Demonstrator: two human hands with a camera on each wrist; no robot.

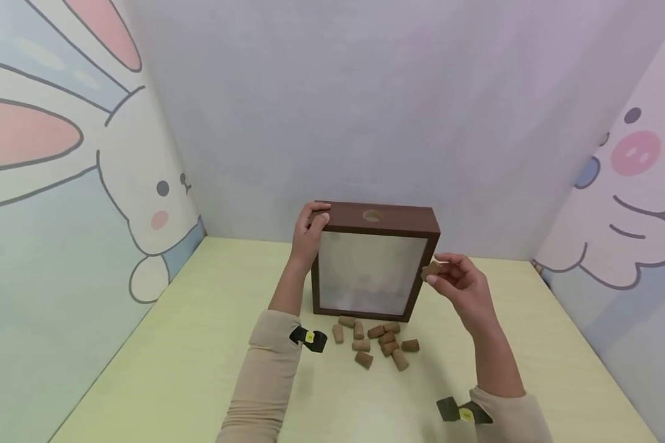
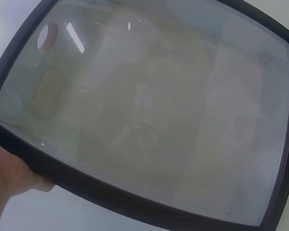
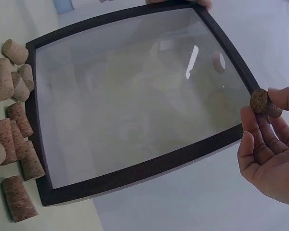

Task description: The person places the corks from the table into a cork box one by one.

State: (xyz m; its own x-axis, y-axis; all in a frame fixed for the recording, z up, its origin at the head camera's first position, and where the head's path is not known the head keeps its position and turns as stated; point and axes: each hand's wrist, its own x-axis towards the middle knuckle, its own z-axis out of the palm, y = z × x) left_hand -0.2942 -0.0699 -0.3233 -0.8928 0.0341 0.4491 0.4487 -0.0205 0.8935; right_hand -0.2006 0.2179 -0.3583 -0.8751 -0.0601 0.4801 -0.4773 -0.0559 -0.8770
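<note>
A dark brown box frame (image 1: 377, 224) with a clear front pane (image 1: 371, 274) stands upright on the table, a round hole (image 1: 373, 215) in its top. My left hand (image 1: 309, 234) grips its upper left corner, thumb in front and fingers over the top. Beside the frame's right edge, my right hand (image 1: 461, 284) pinches a cork (image 1: 431, 269) between thumb and fingers. That cork (image 3: 266, 102) shows its round end in the right wrist view. Several loose corks (image 1: 388, 338) lie on the table just before the frame's base.
The pale yellow-green table (image 1: 199, 344) runs back to a plain grey wall (image 1: 338, 111) close behind the frame. Side walls carry cartoon drawings, a rabbit (image 1: 144, 178) on the left and a pink-nosed animal (image 1: 615, 203) on the right.
</note>
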